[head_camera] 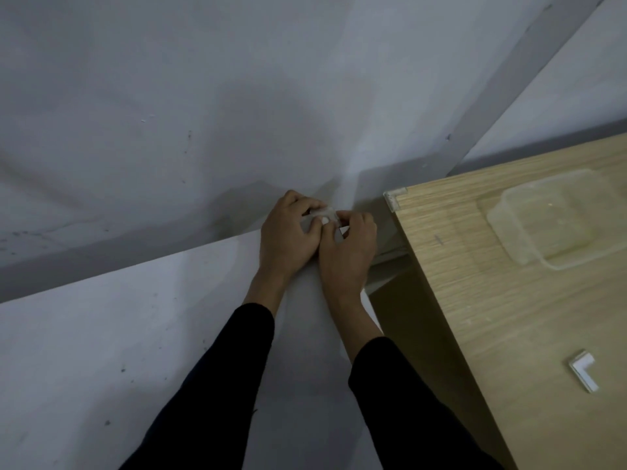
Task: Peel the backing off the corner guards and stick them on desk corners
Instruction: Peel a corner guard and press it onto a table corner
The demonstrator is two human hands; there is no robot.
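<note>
My left hand (288,232) and my right hand (349,249) meet in front of me, left of the wooden desk (492,300). Both pinch one clear corner guard (324,213) between their fingertips; a bit of white backing shows under my right fingers. A second clear corner guard (393,198) sits stuck on the desk's far left corner. A third corner guard (583,369), L-shaped with white backing, lies loose on the desktop at the right.
A clear plastic container (549,218) rests on the desk near its far edge. Pale grey walls with a darker skirting band (101,259) meet behind my hands. The floor (118,351) below is light grey.
</note>
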